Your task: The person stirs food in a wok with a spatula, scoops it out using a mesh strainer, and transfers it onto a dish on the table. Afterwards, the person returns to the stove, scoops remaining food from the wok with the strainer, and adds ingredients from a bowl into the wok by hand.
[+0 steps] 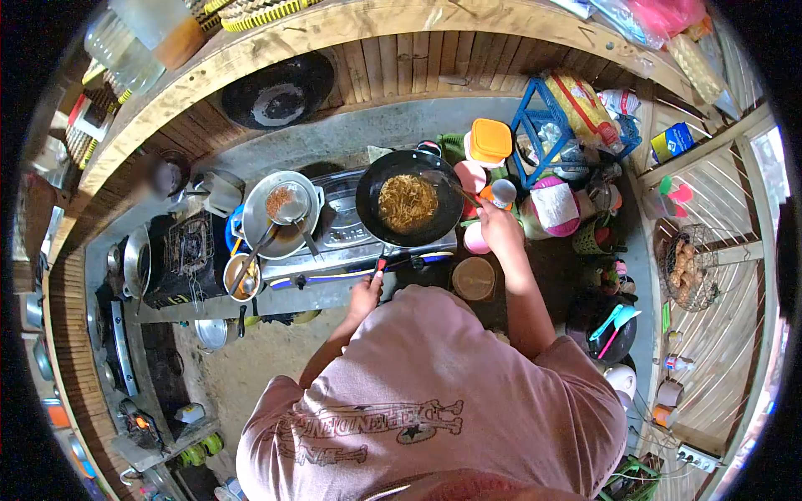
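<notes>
A black wok (365, 210) sits on the right burner of the gas stove (342, 188), with browned shredded food (408, 203) frying in oil in it. Low in front of the wok, my left hand (365, 295) is closed around its red-tipped handle (382, 264). From the right, my right hand (500, 229) grips a spatula (470, 199) by its handle; the dark blade reaches over the wok's right side and is hard to make out. Left of the wok, a metal pot (312, 185) carries a strainer (289, 206) holding reddish bits.
A small pan (246, 289) with a ladle stands left of the stove. Right of the wok are an orange-lidded container (491, 139), pink containers and a blue rack (528, 138). A round wooden board (474, 278) lies near my right forearm. Another wok (278, 90) hangs on the wall.
</notes>
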Motion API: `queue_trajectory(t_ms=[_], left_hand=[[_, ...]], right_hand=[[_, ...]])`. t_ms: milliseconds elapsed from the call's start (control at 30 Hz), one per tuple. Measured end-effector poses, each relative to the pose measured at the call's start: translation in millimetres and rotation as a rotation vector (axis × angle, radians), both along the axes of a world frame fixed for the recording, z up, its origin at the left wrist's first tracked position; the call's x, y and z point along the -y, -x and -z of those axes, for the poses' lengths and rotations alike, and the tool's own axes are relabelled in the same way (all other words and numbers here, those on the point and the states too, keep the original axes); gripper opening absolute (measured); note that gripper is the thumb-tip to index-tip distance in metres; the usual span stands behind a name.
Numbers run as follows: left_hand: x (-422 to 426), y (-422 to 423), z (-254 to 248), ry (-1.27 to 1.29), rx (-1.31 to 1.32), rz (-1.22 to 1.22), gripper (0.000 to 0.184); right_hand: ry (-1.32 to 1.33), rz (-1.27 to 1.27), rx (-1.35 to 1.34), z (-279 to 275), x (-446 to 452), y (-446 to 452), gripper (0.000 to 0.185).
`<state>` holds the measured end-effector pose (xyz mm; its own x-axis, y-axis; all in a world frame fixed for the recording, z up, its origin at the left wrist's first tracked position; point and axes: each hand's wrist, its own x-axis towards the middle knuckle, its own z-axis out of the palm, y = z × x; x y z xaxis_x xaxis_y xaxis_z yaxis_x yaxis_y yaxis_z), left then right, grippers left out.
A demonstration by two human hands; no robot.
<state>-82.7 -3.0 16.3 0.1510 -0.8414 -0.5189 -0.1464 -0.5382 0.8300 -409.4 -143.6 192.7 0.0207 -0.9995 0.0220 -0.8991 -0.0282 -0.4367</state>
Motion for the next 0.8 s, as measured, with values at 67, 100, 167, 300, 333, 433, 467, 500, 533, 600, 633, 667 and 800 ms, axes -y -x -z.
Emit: queue_trajectory(t_ms=[67, 100, 167, 300, 333, 433, 467, 500, 533, 600, 633, 667, 800], left_hand=[[0.1, 1.3, -0.5, 0.011, 0.021, 0.011, 0.05], [0.9, 1.8, 1.8, 0.019, 0.045, 0.016, 0.051], [1.3, 3.9, -0.1, 0.03, 0.065, 0.019, 0.053], [2.8, 2.4, -5.9, 0.045, 0.194, 0.05, 0.056], [2.6, 1.8, -4.6, 0.045, 0.161, 0.055, 0.055], [1.2, -5.4, 15.3, 0.03, 0.113, 0.084, 0.053], [3.1, -8.5, 16.7, 0.046, 0.055, 0.115, 0.051], [5.0, -11.1, 17.2, 0.063, -0.002, 0.144, 0.05], [7.0, -10.9, 0.5, 0.016, -0.052, 0.148, 0.046], [8.5, -11.8, 2.9, 0.045, -0.133, 0.143, 0.045], [8.9, -10.6, 4.4, 0.07, -0.209, 0.129, 0.044], [11.8, -10.0, 5.9, 0.069, -0.221, 0.132, 0.044], [8.7, -11.4, 7.0, -0.029, -0.479, 0.063, 0.032]], right_hand=[[-0.042, 0.029, -0.017, -0.1, 8.7, -2.6, 0.032], [-0.039, 0.026, -0.022, 2.6, 16.0, -1.0, 0.032], [-0.049, 0.0, -0.038, 7.1, 33.1, 4.5, 0.03], [-0.129, -0.059, -0.213, 4.9, 70.7, 4.9, 0.025], [-0.193, -0.072, -0.244, -15.9, 73.8, -8.1, 0.026], [-0.236, -0.145, -0.304, -37.5, 95.7, -43.5, 0.029], [-0.293, -0.236, -0.338, -31.6, 112.3, -51.1, 0.03], [-0.351, -0.329, -0.371, -16.9, 130.7, -56.4, 0.031], [-0.354, -0.306, -0.328, 6.9, 147.0, -58.5, 0.03], [-0.328, -0.333, -0.355, 9.6, 144.7, -76.3, 0.029], [-0.294, -0.39, -0.374, 16.0, 142.3, -82.7, 0.028], [-0.311, -0.38, -0.432, -38.7, 111.1, -106.0, 0.027], [-0.04, -0.559, -0.486, -59.0, 48.9, -126.1, 0.017]])
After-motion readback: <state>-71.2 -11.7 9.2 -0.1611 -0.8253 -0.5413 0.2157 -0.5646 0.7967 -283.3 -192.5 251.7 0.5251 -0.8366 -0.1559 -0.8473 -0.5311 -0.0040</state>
